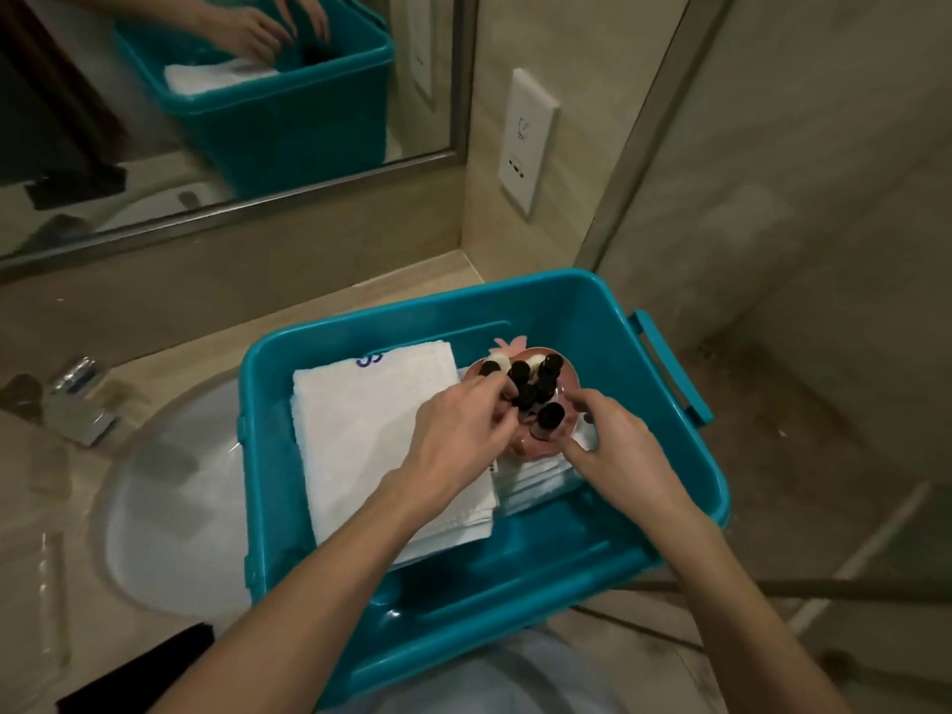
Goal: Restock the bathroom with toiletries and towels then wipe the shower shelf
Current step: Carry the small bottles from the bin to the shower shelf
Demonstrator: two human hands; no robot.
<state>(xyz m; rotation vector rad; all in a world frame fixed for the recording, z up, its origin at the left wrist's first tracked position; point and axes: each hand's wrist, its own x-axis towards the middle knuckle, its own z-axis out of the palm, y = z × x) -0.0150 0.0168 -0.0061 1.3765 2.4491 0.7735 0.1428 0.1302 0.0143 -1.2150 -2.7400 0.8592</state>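
Note:
A teal plastic bin (669,487) sits on the counter over the right side of the sink. Inside lie folded white towels (371,430) and a pink dish (520,448) with several small black-capped toiletry bottles (548,417) standing in it. My left hand (463,430) curls its fingers round the bottles at the dish's left side. At the dish's right edge my right hand (613,450) grips the rim. Part of the dish and some bottles are hidden by my fingers.
A white oval sink (170,487) lies left of the bin. Small wrapped items (82,399) lie on the beige counter at far left. A mirror (206,95) covers the back wall, a white socket plate (528,141) is on the side wall, and a glass shower panel (772,198) stands right.

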